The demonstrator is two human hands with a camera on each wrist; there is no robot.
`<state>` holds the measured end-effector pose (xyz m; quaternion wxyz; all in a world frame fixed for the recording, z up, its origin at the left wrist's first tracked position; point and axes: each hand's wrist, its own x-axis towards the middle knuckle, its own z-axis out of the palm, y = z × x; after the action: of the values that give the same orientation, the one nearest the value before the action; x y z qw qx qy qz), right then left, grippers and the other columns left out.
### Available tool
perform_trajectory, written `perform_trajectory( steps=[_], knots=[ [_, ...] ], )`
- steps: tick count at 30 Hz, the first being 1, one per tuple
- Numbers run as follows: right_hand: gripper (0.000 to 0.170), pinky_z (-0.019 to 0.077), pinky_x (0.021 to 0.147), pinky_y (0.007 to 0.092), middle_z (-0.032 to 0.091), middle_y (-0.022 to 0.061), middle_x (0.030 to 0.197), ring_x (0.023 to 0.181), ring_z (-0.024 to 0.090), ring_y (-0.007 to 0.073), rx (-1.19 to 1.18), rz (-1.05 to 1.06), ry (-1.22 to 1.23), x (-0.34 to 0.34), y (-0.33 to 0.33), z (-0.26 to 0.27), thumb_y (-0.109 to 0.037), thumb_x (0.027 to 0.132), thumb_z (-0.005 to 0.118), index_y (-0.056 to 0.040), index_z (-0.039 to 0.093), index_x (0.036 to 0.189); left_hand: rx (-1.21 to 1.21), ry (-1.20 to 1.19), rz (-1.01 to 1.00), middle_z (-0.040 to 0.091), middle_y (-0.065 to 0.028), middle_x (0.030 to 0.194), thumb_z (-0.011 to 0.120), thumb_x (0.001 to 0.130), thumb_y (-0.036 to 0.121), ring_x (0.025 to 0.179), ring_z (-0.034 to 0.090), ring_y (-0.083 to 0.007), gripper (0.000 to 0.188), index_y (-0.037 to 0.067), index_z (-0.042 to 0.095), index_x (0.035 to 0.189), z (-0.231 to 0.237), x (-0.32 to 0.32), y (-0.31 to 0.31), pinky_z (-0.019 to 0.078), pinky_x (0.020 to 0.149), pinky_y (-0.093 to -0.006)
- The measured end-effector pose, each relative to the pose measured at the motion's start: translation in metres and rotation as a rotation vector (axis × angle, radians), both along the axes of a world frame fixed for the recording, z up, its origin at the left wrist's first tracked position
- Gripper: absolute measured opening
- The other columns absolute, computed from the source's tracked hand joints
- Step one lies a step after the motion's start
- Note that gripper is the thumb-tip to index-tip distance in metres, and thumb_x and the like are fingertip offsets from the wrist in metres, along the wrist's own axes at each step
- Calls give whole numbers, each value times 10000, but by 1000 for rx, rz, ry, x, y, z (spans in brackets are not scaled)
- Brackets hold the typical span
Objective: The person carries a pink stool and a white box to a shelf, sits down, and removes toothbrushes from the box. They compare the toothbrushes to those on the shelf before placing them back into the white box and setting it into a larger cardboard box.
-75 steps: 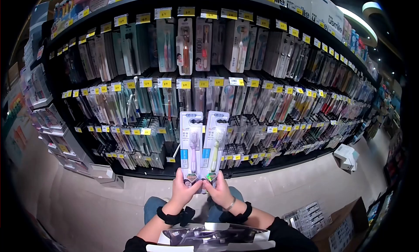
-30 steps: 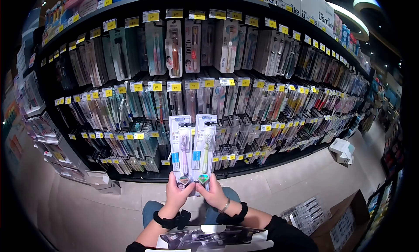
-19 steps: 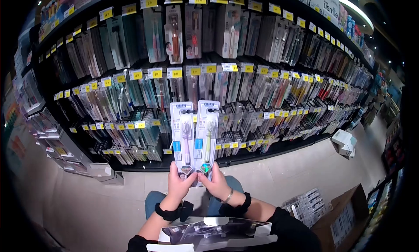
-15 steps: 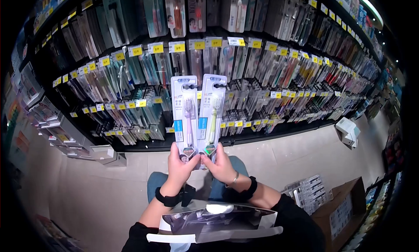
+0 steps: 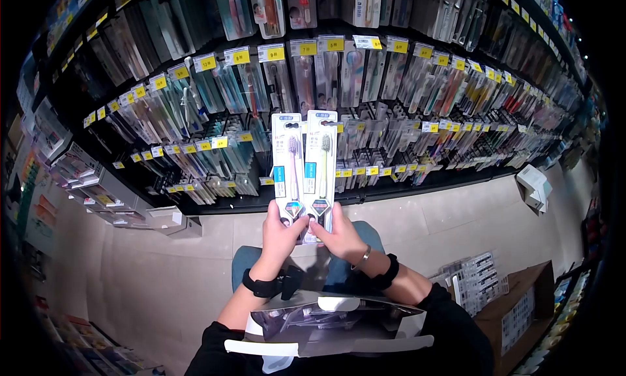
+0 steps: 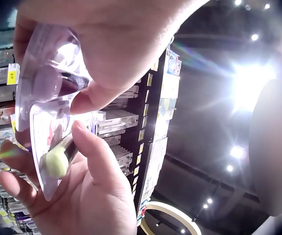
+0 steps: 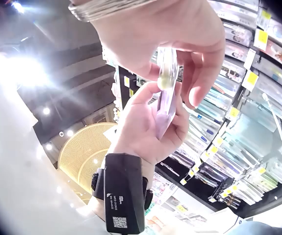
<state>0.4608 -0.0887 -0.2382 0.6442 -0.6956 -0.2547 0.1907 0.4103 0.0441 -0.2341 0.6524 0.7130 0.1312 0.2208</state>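
My left hand holds a packaged purple toothbrush by the lower end of its blister card, thumb across the front. Beside it, my right hand grips a packaged green toothbrush the same way. Both packs stand upright side by side, bristle heads at the top, with the thumbs close together at the bottom. In the left wrist view the clear lower ends of the purple pack and the green pack overlap. Seen from the right wrist, the fingers curl behind the green pack.
A black shelf rack with rows of hanging toothbrush packs and yellow price tags stands ahead. An open box of packs sits at my lap. Stacked packs and a brown carton lie at the right, white boxes farther off.
The head view has tilted down, so the shelves sit higher in it. Both packs stay in the hands, have come closer together and now stand more evenly upright.
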Motion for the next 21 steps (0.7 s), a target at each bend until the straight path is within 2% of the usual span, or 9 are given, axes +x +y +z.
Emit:
perform_trajectory(
  steps=[7, 10, 19, 21],
  knots=[
    [352, 450, 469, 302, 574, 141, 698, 527, 567, 177, -50, 6, -46, 1, 7, 1, -196, 803, 554, 14, 314, 950, -38, 72, 35, 602, -126, 832, 643, 672, 68, 745, 596, -158, 359, 0, 424, 948, 0, -1, 5, 476, 625, -278],
    [344, 443, 465, 301, 570, 135, 690, 525, 562, 172, -31, 13, -46, 0, 9, 0, -190, 802, 556, 13, 319, 947, 31, 89, 50, 554, -64, 851, 608, 680, 1, 746, 536, -106, 324, 17, 432, 952, 2, -3, 6, 453, 626, -241],
    [327, 445, 467, 278, 573, 117, 717, 538, 558, 149, -18, 23, -7, -1, 6, 2, -174, 805, 546, 15, 322, 950, 42, 78, 60, 562, -63, 817, 634, 663, 13, 717, 539, -102, 340, 11, 432, 937, 4, -3, 4, 454, 610, -243],
    [342, 447, 468, 269, 575, 112, 721, 543, 557, 144, -12, 21, 1, -2, 6, 1, -174, 805, 548, 16, 318, 973, 42, 72, 54, 591, -101, 828, 652, 661, 54, 743, 579, -138, 358, 7, 432, 939, 3, -5, 5, 468, 633, -268]
  ],
)
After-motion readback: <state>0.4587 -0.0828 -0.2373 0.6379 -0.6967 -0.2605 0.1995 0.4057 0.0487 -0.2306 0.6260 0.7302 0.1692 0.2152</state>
